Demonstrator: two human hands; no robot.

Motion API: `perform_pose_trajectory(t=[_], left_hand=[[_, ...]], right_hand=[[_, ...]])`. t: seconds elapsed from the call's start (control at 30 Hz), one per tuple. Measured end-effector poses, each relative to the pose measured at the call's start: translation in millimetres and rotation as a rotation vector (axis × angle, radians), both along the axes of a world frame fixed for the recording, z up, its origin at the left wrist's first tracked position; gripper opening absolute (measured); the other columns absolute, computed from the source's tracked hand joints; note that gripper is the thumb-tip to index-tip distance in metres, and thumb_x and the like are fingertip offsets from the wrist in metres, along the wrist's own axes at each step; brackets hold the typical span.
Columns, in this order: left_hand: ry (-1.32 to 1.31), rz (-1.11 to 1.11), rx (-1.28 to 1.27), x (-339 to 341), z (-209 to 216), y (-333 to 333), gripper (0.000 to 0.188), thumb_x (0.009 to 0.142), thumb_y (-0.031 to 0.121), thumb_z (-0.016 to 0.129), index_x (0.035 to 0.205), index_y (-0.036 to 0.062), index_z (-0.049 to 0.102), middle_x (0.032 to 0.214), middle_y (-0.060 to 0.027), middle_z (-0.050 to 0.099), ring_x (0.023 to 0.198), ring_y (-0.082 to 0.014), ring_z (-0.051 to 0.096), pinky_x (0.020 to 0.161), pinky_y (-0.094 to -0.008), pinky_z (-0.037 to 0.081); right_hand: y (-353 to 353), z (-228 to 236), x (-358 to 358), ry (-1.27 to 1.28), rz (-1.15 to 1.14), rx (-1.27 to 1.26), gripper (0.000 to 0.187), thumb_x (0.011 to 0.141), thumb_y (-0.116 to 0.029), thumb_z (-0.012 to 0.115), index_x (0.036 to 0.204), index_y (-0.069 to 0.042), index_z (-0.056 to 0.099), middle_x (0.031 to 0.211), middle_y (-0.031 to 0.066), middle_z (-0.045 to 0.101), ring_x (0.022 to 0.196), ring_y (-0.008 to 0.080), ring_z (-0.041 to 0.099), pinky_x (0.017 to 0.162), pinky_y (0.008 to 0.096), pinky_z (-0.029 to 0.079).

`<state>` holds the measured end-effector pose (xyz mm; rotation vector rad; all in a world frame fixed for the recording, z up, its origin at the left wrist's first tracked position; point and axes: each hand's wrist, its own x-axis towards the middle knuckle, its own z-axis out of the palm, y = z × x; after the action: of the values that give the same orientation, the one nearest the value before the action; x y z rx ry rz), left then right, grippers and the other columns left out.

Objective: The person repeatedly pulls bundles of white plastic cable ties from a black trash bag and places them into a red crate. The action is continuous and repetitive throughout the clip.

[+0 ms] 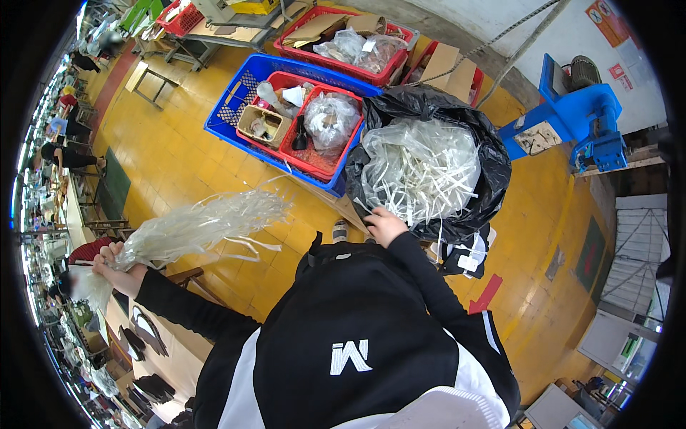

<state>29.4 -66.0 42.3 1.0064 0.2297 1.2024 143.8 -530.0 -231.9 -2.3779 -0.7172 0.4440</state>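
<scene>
My left hand (120, 270), stretched out to the left, is closed round the gathered neck of a clear plastic bag (193, 227). The bag stretches rightward from the fist, with thin whitish strips hanging from its far end. Close in front of my body, my right hand (386, 227) has its fingers curled at the near left rim of a large black plastic bag (493, 168). Inside that bag lie a clear plastic liner (400, 139) and a tangled heap of white strips (436, 175).
A blue crate (232, 107) holding red baskets (314, 168) stands left of the black bag. Behind it is another red crate (389, 71). A blue machine (564, 118) stands at the right. On the left, a work table (182, 361) carries dark cut pieces (148, 332).
</scene>
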Motion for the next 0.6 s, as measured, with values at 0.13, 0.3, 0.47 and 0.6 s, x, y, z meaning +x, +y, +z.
perform_pose_trajectory(t=[0.13, 0.3, 0.47, 0.6], left_hand=[[0.103, -0.044, -0.064, -15.8, -26.9, 8.9, 0.03, 0.091, 0.038, 0.045, 0.075, 0.0128, 0.041, 0.058, 0.0026, 0.028, 0.047, -0.0068, 0.026, 0.045, -0.0216, 0.026], [-0.026, -0.457, -0.126, 18.8, -61.1, -13.6, 0.029, 0.093, 0.035, 0.043, 0.076, 0.011, 0.041, 0.053, 0.0044, 0.027, 0.041, -0.0058, 0.021, 0.04, -0.0215, 0.021], [0.014, -0.496, -0.143, 37.4, -69.9, -41.2, 0.026, 0.094, 0.025, 0.044, 0.073, 0.0101, 0.04, 0.052, 0.0051, 0.025, 0.04, -0.0049, 0.021, 0.04, -0.0214, 0.021], [0.113, -0.494, -0.136, 41.4, -82.4, -48.6, 0.021, 0.094, 0.023, 0.043, 0.078, 0.0098, 0.042, 0.051, 0.0057, 0.023, 0.04, -0.0042, 0.02, 0.04, -0.0206, 0.021]], right_hand=[[-30.7, -4.8, -4.1, -0.058, -0.125, -0.222, 0.035, 0.072, -0.019, 0.065, 0.107, -0.019, 0.06, 0.124, 0.0146, 0.041, 0.103, 0.0353, 0.05, 0.085, 0.0421, 0.044], [-54.9, -60.9, 31.4, 0.124, -0.081, -0.395, 0.027, 0.071, -0.013, 0.061, 0.097, -0.013, 0.063, 0.101, 0.0121, 0.058, 0.093, 0.0287, 0.058, 0.08, 0.0396, 0.047], [-119.2, 5.5, 104.4, -0.38, -0.508, 0.022, 0.011, 0.074, -0.007, 0.059, 0.083, -0.005, 0.065, 0.083, 0.0139, 0.062, 0.078, 0.0289, 0.061, 0.068, 0.0368, 0.049], [-140.5, 90.5, 129.4, -0.505, -0.68, 0.263, 0.013, 0.074, -0.001, 0.061, 0.087, -0.004, 0.064, 0.079, 0.0103, 0.062, 0.066, 0.0218, 0.06, 0.062, 0.0273, 0.047]])
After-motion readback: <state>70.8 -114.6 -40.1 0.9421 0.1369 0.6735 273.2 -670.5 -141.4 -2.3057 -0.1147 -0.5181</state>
